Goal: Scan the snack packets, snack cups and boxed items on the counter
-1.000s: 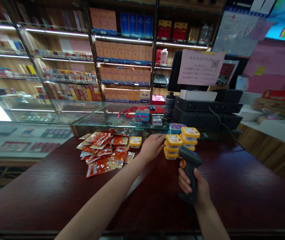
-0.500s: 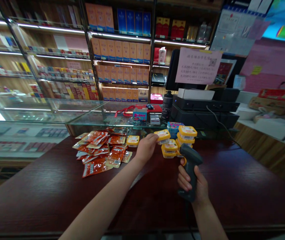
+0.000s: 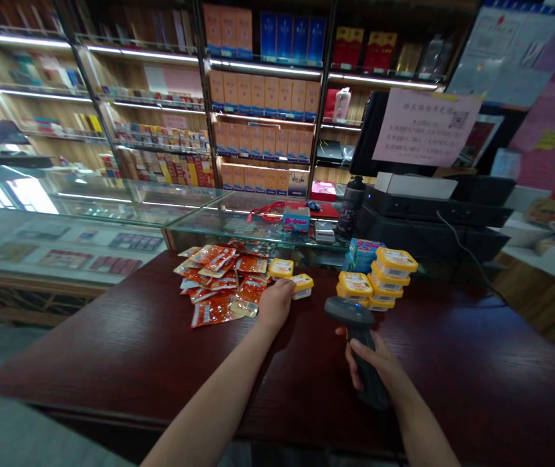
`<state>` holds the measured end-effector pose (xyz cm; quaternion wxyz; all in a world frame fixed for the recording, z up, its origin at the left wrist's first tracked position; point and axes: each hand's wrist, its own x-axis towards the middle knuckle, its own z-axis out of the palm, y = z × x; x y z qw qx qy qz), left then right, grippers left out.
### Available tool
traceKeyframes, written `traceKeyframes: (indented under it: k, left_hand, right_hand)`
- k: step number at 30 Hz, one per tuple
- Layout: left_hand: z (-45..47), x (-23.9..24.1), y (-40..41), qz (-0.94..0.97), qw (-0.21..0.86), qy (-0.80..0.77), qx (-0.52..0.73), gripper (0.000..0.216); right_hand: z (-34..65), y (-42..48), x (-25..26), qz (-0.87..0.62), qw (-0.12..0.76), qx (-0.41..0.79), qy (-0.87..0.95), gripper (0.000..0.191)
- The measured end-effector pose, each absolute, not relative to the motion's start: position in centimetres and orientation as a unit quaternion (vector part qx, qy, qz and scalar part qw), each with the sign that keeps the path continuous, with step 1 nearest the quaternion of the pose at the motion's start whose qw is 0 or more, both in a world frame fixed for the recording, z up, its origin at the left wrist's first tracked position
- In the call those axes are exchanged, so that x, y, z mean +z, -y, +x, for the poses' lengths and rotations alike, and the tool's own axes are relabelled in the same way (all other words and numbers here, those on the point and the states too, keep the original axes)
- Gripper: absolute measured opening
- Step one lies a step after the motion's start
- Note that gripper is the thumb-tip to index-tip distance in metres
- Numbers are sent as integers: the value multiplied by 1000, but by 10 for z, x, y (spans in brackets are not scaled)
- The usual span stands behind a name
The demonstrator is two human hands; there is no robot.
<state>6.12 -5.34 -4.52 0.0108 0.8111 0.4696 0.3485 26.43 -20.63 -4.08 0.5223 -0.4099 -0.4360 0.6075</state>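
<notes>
My left hand [image 3: 276, 305] has its fingers closed on a small yellow-lidded plastic tub [image 3: 302, 287], low over the counter. Just behind it sits another yellow-lidded tub [image 3: 282, 268], beside a heap of orange-red snack packets [image 3: 216, 275]. In my right hand [image 3: 379, 357] is a dark handheld barcode scanner [image 3: 367, 370], its head tilted left and a small blue light showing on top. Behind the scanner stand a short stack of yellow-lidded tubs [image 3: 355, 285] and a taller stack [image 3: 394, 279], next to a blue patterned box [image 3: 361, 254].
The dark wooden counter [image 3: 160, 363] meets a glass display case [image 3: 199, 224]. On the glass are a small teal-and-pink box [image 3: 296, 218] and a black bottle [image 3: 351, 207]. A monitor [image 3: 367, 143] with a pink notice stands at right. Shelves of boxed goods line the wall.
My left hand has carried the tub left and down, from near the stacks to beside the packets. The scanner's head has turned to the left. The whole view has shifted rightward.
</notes>
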Motion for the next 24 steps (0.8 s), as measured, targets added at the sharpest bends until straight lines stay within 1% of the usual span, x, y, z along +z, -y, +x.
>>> traceKeyframes:
  k: [4, 8, 14, 20, 24]
  left_hand:
    - [63, -42, 59, 817, 0, -491, 304, 21]
    - [64, -44, 61, 813, -9, -506, 288, 22]
    - [65, -48, 58, 806, -26, -517, 289, 22]
    - [64, -43, 61, 814, -10, -505, 288, 23]
    - [61, -42, 62, 831, -8, -451, 324, 26]
  right_hand:
    - [264, 208, -41, -430, 522, 591, 441, 41]
    - [265, 210, -40, -433, 515, 594, 442, 38]
    - [265, 211, -40, -419, 524, 593, 445, 36]
    - [267, 212, -39, -422, 527, 591, 442, 38]
    - [267, 213, -41, -419, 531, 593, 437, 40]
